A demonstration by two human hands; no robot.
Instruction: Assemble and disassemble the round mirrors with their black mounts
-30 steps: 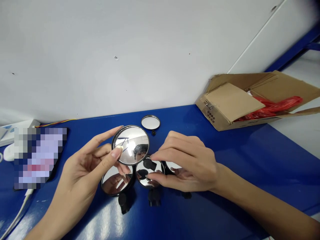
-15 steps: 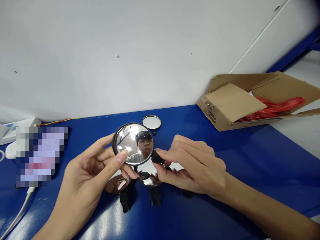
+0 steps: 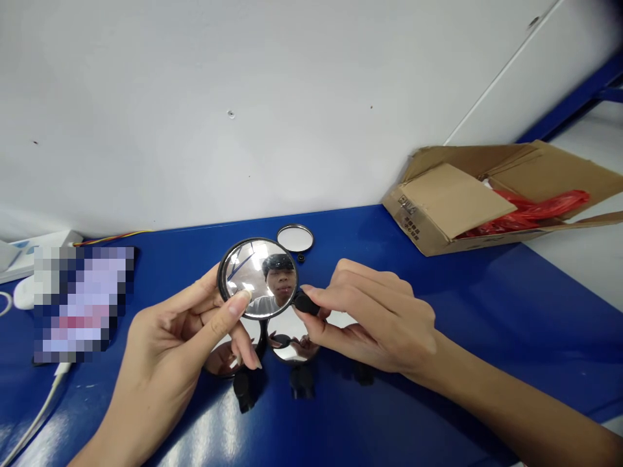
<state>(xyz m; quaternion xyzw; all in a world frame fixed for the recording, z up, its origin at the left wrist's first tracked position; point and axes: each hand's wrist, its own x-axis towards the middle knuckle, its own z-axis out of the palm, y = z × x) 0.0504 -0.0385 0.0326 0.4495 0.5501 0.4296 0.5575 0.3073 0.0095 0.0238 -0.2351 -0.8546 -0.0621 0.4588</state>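
Note:
My left hand (image 3: 180, 344) grips a round black-rimmed mirror (image 3: 256, 275) by its left side, the thumb on the glass. My right hand (image 3: 374, 318) pinches a small black mount (image 3: 306, 303) between thumb and fingers at the mirror's lower right edge. Whether that mount is joined to the mirror cannot be made out. On the table below lie more round mirrors, one under my left fingers (image 3: 226, 359) and one between the hands (image 3: 292, 340), each with a black mount at its near side. Another bright mirror surface shows partly behind my right fingers.
Farther back on the blue table (image 3: 467, 311) lies another round mirror (image 3: 294, 239) with a small black part (image 3: 301, 258) beside it. An open cardboard box (image 3: 428, 207) with red plastic sits at right. At left are a blurred-out phone (image 3: 87, 298) and a white cable (image 3: 41, 408).
The held mirror and black mount have barely shifted, slightly left and up. My left lower fingers have moved downward, away from the mirror's underside. The right hand keeps its pinch.

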